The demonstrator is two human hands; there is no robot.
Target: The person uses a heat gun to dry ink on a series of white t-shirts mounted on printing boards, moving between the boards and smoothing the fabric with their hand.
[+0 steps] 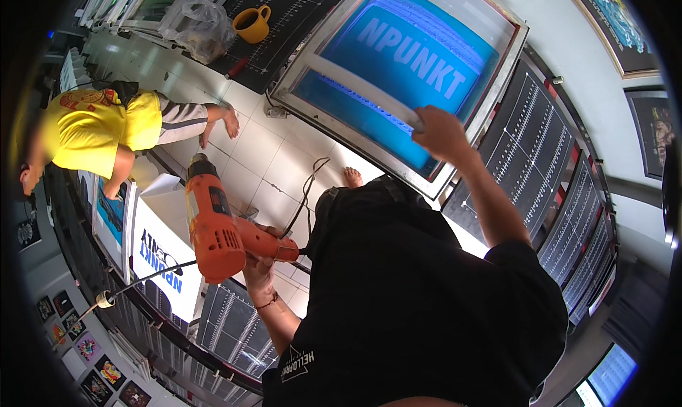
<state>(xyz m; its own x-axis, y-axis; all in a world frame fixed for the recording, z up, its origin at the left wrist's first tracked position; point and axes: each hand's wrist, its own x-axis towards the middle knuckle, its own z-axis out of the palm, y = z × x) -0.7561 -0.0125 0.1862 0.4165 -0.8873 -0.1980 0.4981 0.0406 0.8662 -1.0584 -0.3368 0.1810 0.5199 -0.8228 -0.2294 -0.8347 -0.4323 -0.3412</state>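
Note:
My left hand [261,268] is wrapped round the grip of an orange heat gun [220,229], its metal nozzle pointing away from me. A black cord runs from the end of the grip. At the right, my right hand [444,138] closes on the near end of a long pale squeegee [366,91]. The squeegee lies slantwise across a screen-printing frame [513,66] with blue mesh [341,41] and pale block lettering. Bands of thick blue ink [426,29] show along the mesh's far side and beside the squeegee.
A person in a yellow shirt [92,126] bends over another frame [128,236] at the left. Black printing boards [522,137] with white marks line the long table. Beyond stand a yellow mug [252,25] and a clear plastic bag [202,34]. White floor tiles [273,158] lie between the tables.

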